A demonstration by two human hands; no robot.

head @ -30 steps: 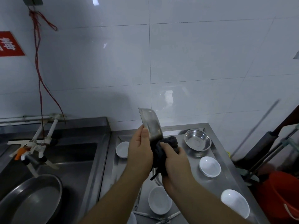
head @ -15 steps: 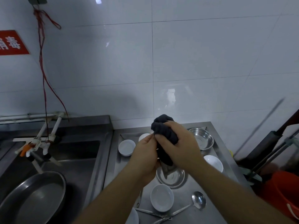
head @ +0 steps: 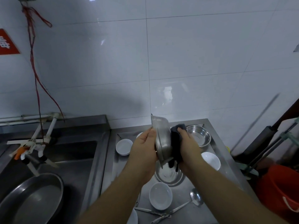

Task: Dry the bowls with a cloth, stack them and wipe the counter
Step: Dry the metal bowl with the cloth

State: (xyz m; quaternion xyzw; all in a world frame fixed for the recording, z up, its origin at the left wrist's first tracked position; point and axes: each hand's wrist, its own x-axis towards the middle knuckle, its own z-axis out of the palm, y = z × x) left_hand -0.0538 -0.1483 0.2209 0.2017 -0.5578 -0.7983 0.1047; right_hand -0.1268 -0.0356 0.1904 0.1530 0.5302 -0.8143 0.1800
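Observation:
My left hand (head: 144, 147) grips a steel bowl (head: 161, 139) held on edge above the steel counter (head: 216, 151). My right hand (head: 188, 146) presses a dark cloth (head: 176, 143) against the bowl's right face. Under them a second steel bowl (head: 168, 175) rests on the counter, and a third steel bowl (head: 199, 136) sits at the back right. White bowls lie around: one at the back left (head: 124, 146), one on the right (head: 211, 160), one near the front (head: 160, 197).
A steel ladle (head: 195, 199) and other utensils (head: 155, 214) lie at the counter's front. To the left is a sink (head: 64, 159) with a large steel pan (head: 32, 199) and a tap (head: 32, 147). A red bucket (head: 279, 189) stands at right.
The cloth was bunched over the top of the bowl half a second ago. Now the bowl stands on edge with its rim showing, and my right hand with the cloth sits on its right side.

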